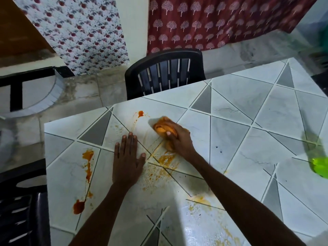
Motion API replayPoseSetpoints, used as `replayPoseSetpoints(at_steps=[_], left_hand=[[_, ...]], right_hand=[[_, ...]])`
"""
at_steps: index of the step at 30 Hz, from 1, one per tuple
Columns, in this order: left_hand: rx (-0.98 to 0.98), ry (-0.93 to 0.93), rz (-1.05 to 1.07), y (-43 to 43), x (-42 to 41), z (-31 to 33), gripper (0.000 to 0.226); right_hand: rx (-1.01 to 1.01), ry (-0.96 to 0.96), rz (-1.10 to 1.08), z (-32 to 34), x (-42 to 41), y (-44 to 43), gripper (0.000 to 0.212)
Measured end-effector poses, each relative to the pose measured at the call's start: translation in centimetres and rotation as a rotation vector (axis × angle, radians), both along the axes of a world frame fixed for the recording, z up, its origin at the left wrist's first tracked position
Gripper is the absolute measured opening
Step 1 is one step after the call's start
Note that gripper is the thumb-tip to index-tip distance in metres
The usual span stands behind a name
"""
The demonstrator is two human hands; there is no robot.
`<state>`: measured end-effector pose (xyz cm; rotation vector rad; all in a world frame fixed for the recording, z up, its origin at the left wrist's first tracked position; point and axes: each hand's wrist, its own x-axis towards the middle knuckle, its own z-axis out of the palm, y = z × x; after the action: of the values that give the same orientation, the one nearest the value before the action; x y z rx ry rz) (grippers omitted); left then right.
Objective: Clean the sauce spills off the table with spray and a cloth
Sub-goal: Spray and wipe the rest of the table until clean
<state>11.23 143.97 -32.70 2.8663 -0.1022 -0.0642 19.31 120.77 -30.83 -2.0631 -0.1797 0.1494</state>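
My right hand [179, 137] grips a bunched orange cloth [162, 127] and presses it onto the tiled table [248, 107] near its far edge. My left hand [127, 157] lies flat on the table just left of it, fingers straight. Orange-red sauce marks the top: a small blot [140, 113] beyond the cloth, a long streak [87, 163] at the left ending in a thick blob [79, 206], and smeared specks [165, 162] under my right wrist. A green spray bottle [319, 165], blurred, stands at the right edge.
A black plastic chair [165, 73] is pushed against the table's far side. Another black chair [19, 206] sits at the left. Wet smears [200, 226] shine on the near tiles. Patterned curtains [213, 23] hang behind.
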Motion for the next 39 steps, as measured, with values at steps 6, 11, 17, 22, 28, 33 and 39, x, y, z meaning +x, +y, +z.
replayPoseSetpoints(at_steps=[6, 11, 17, 22, 28, 33, 39], left_hand=[[0.008, 0.004, -0.006, 0.0, 0.0, 0.3, 0.072], [0.002, 0.008, 0.002, -0.1, 0.0, 0.5, 0.072], [-0.007, -0.011, -0.001, 0.1, 0.2, 0.2, 0.071], [-0.028, -0.034, -0.007, 0.1, 0.0, 0.0, 0.072], [-0.029, -0.027, -0.002, 0.0, 0.0, 0.1, 0.073], [-0.016, -0.038, -0.009, 0.1, 0.0, 0.0, 0.073], [-0.016, -0.053, -0.026, 0.3, -0.3, -0.4, 0.073]], right_hand=[[0.273, -0.032, -0.657, 3.4, -0.8, -5.4, 0.038], [0.129, -0.092, -0.853, 3.8, 7.4, -8.9, 0.037], [-0.122, 0.009, -0.395, -0.3, 14.3, -3.2, 0.051], [-0.111, -0.027, 0.080, 0.8, 5.9, 4.2, 0.048], [-0.143, -0.073, 0.106, -0.3, -2.4, -2.9, 0.047], [-0.180, -0.171, -0.191, -0.1, 3.0, -4.7, 0.059], [-0.255, -0.128, 0.022, -0.6, 2.4, 1.2, 0.056]])
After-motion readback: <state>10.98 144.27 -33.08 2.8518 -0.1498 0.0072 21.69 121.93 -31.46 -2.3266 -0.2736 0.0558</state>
